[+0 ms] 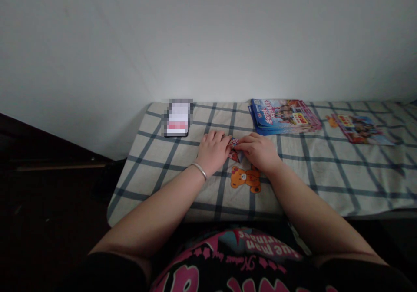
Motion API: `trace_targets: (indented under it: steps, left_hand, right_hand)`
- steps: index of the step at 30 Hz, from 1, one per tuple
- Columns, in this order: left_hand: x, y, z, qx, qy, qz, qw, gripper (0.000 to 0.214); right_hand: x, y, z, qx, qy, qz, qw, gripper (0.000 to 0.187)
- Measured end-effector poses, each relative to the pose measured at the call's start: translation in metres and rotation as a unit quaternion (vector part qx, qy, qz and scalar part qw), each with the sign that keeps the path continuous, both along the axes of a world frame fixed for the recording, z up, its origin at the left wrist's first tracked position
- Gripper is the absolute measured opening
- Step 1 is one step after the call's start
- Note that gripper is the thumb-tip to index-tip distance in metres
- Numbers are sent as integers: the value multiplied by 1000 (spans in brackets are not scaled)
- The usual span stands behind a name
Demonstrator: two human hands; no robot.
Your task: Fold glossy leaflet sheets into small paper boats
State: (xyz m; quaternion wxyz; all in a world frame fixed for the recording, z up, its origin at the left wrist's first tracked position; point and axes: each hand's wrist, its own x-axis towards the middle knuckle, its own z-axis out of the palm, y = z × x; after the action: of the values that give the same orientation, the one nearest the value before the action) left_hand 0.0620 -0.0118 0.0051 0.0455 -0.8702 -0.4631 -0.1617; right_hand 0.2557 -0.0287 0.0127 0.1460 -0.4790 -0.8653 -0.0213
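A small folded paper leaflet (234, 155), printed in red and blue, lies on the checked cloth between my two hands. My left hand (213, 150) rests on its left side, palm down, with the fingers bent and the thumb side pressed to the paper. From the other side, my right hand (259, 151) pinches the upper right edge with thumb and forefinger. Both hands cover much of the leaflet, so its full folded shape is hidden. Just below it, a printed orange bear (245, 179) shows on the cloth.
A stack of colourful leaflets (283, 116) lies by the wall behind my right hand. Farther right is another leaflet (363, 129). A phone (177, 118) with a lit screen lies at the back left. The checked tablecloth (156, 153) meets a white wall (208, 40).
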Motion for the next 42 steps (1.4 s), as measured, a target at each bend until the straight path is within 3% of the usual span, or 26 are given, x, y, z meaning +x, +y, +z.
trace_targets:
  steps: [16, 28, 31, 34, 38, 42]
  left_hand:
    - [-2, 0, 0, -10, -11, 5, 1000, 29]
    - [-2, 0, -1, -21, -25, 8, 999, 28]
    - [-2, 1, -1, -18, -25, 6, 999, 28]
    - [-3, 1, -2, -15, -25, 5, 1000, 29]
    - [-3, 1, -2, -19, -26, 8, 999, 29]
    - [-4, 1, -2, -27, -28, 11, 999, 30]
  right_hand:
    - [3, -6, 18, -1, -53, -73, 996, 23]
    - [22, -3, 17, -16, -50, -111, 992, 25]
    - [19, -4, 17, 15, -32, -119, 992, 24]
    - [11, -5, 15, 34, 18, -84, 996, 25]
    - [-3, -4, 10, -36, 46, 53, 997, 30]
    - [-8, -2, 5, -52, 44, 48, 996, 33]
